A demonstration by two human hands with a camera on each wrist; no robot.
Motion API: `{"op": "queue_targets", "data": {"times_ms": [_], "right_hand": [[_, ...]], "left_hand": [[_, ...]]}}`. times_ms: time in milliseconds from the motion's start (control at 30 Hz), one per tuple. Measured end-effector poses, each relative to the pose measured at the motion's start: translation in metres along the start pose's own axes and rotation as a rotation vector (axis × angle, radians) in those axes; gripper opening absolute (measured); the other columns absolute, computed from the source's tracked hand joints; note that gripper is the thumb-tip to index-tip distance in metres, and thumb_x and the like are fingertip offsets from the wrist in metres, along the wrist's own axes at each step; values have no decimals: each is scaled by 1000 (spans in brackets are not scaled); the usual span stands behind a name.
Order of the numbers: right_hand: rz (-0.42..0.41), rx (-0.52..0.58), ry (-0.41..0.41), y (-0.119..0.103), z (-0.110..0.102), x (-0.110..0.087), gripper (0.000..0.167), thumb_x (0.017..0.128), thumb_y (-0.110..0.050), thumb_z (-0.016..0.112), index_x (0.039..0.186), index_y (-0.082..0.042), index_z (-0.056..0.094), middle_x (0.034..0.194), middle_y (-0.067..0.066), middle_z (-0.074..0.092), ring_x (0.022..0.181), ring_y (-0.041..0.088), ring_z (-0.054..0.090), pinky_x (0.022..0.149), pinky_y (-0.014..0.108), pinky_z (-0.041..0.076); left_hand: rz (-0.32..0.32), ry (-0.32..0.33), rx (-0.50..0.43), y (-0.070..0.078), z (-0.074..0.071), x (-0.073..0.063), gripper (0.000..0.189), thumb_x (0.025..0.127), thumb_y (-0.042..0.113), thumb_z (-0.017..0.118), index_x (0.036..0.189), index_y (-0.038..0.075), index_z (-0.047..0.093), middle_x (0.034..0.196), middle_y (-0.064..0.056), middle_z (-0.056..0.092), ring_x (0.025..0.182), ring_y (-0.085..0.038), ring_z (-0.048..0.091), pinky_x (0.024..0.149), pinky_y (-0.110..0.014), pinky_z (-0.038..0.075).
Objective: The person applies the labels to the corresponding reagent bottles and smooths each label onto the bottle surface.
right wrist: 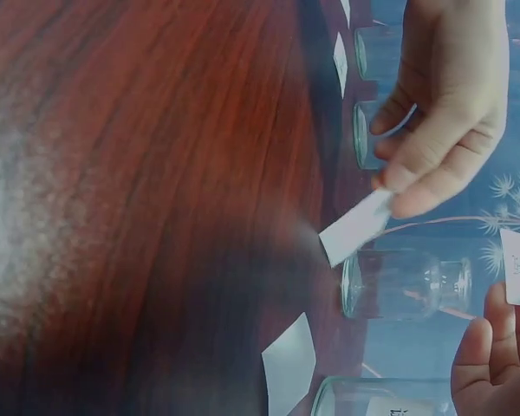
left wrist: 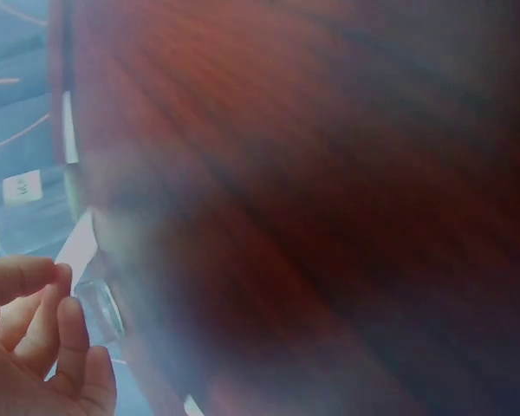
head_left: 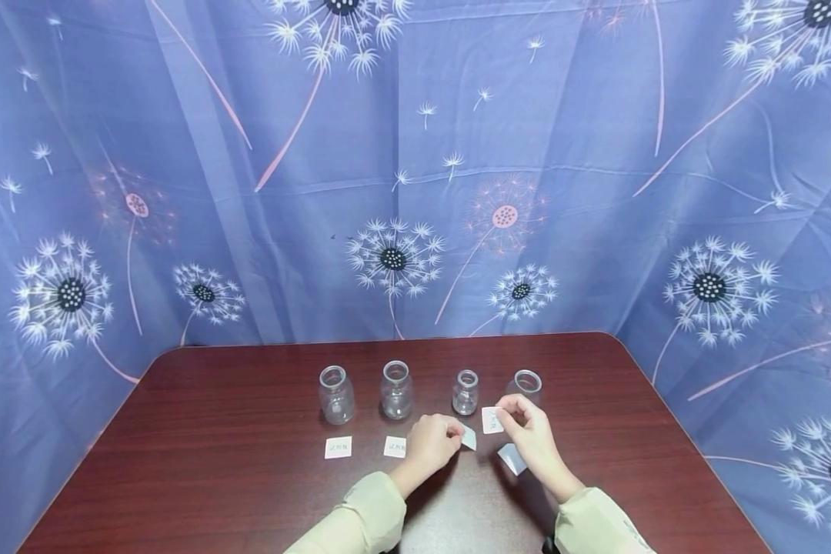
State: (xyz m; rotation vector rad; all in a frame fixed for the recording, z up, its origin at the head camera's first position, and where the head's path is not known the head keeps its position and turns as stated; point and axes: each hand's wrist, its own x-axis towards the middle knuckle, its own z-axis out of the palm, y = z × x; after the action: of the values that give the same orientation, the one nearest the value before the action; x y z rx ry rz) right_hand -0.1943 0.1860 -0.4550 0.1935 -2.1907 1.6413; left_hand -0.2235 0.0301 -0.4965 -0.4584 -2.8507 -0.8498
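My left hand (head_left: pixel 431 445) pinches a white paper slip (head_left: pixel 468 438) by its edge, just in front of the small glass jar (head_left: pixel 465 396). The slip (right wrist: pixel 357 229) looks blank and tilted in the right wrist view. My right hand (head_left: pixel 536 446) holds a square white label (head_left: pixel 492 420) with handwriting between thumb and fingers, upright in the air. Behind that hand stands the rightmost glass jar (head_left: pixel 528 378), partly hidden; in the right wrist view it bears a white label (right wrist: pixel 403 407). Another folded white slip (head_left: pixel 512 458) lies on the table below my right hand.
Two larger glass jars, one at far left (head_left: pixel 336 398) and one beside it (head_left: pixel 397 394), stand open in the row. Before them lie written labels, one on the left (head_left: pixel 338 447) and one nearer my left hand (head_left: pixel 395 446). A blue curtain (head_left: pixel 415 192) surrounds the dark red table (head_left: pixel 215 431).
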Motion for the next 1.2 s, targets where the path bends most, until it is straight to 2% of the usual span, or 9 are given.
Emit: {"op": "queue_targets", "data": {"times_ms": [100, 200, 367, 500, 667, 767, 933, 1067, 1200], "right_hand": [[24, 1, -13, -6, 0, -2, 1, 77, 10, 55, 77, 9, 54, 69, 15, 55, 59, -1, 48, 53, 17, 40], [44, 4, -27, -9, 0, -3, 4, 77, 10, 55, 79, 13, 53, 70, 18, 55, 59, -1, 48, 53, 16, 40], [40, 14, -69, -7, 0, -4, 3, 76, 13, 53, 78, 11, 54, 68, 15, 56, 59, -1, 48, 54, 15, 40], [6, 21, -114, 7, 0, -4, 6, 77, 14, 53, 79, 9, 54, 68, 15, 56, 62, -2, 49, 55, 16, 40], [9, 13, -176, 25, 1, -3, 5, 79, 7, 55, 83, 6, 55, 70, 13, 58, 64, -1, 50, 58, 17, 41], [-13, -16, -224, 26, 1, -3, 5, 79, 7, 55, 84, 5, 56, 71, 14, 59, 63, 0, 51, 58, 18, 42], [-77, -95, -313, 9, 2, -5, 7, 78, 9, 54, 83, 6, 57, 72, 17, 62, 63, 0, 51, 56, 18, 43], [-77, -119, -370, 15, 1, -5, 11, 80, 1, 56, 90, 3, 59, 77, 14, 64, 66, -1, 52, 57, 19, 44], [-63, -136, -377, 20, 2, -4, 17, 81, -1, 57, 96, 3, 59, 83, 15, 65, 72, -2, 54, 62, 19, 45]], "left_hand": [[5, -29, 76, -2, -1, -2, 12, 67, 19, 67, 77, 26, 69, 70, 14, 67, 62, -13, 61, 45, -24, 37], [40, -35, 133, -5, -1, -4, 15, 66, 18, 66, 77, 27, 69, 69, 13, 66, 61, -13, 60, 46, -25, 37], [69, -33, 167, -10, -2, -5, 15, 66, 18, 65, 78, 26, 69, 68, 13, 64, 62, -14, 60, 45, -26, 37], [81, 4, 121, -10, -7, -2, 12, 70, 21, 64, 81, 25, 68, 71, 11, 64, 63, -11, 60, 46, -23, 37], [143, 109, -55, -4, -15, 4, 12, 77, 23, 60, 86, 22, 67, 74, 10, 63, 62, -2, 54, 51, -17, 38], [194, 139, -148, 1, -19, 5, 12, 78, 23, 59, 86, 20, 67, 73, 9, 63, 61, 1, 51, 53, -14, 37], [241, 111, -188, 6, -20, 3, 10, 78, 23, 60, 84, 19, 67, 74, 8, 64, 62, 2, 54, 57, -11, 39], [274, 75, -153, 6, -18, 1, 6, 75, 21, 63, 81, 19, 66, 74, 9, 65, 63, 3, 56, 58, -10, 39], [286, 73, -153, 4, -16, -1, 4, 73, 19, 65, 77, 17, 65, 73, 9, 65, 62, 2, 55, 57, -10, 39]]}}
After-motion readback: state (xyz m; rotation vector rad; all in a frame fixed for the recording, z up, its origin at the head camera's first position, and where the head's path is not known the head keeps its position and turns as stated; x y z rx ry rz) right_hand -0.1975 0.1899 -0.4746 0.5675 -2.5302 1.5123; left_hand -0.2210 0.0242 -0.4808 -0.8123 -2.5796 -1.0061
